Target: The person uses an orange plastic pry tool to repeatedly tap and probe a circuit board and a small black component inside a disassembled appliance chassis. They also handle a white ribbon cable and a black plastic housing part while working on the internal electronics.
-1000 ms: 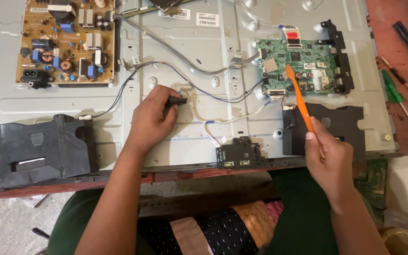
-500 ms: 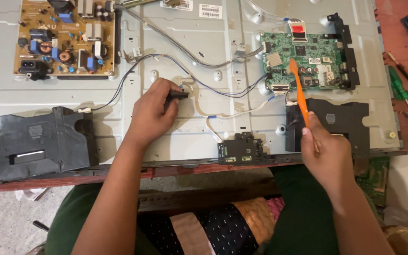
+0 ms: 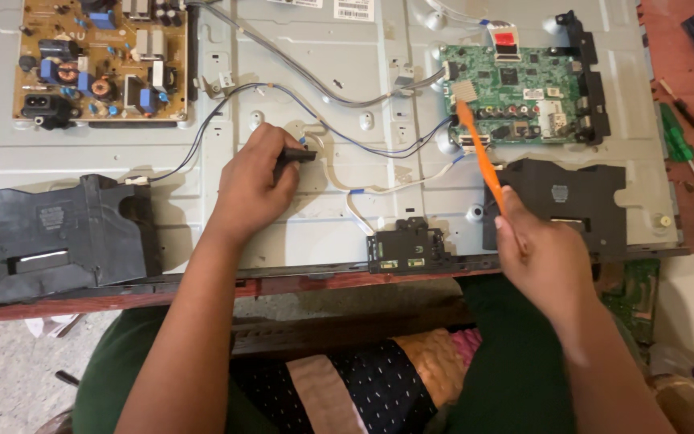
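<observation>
With the back cover already off, your left hand (image 3: 255, 181) pinched a small black cable clip (image 3: 296, 156) on the grey metal chassis (image 3: 347, 225), your right hand (image 3: 541, 259) closed around an orange pry tool (image 3: 478, 153) reaching the still-mounted green circuit board (image 3: 516, 92).

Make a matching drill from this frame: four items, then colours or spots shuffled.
Things:
1. main board
2. power board
3. pry tool
4. small black part

Colour or place:
A. tan, far left
B. orange, in right hand
C. green, upper right
D. pinched by left hand

Pairs: 1-C, 2-A, 3-B, 4-D
</observation>
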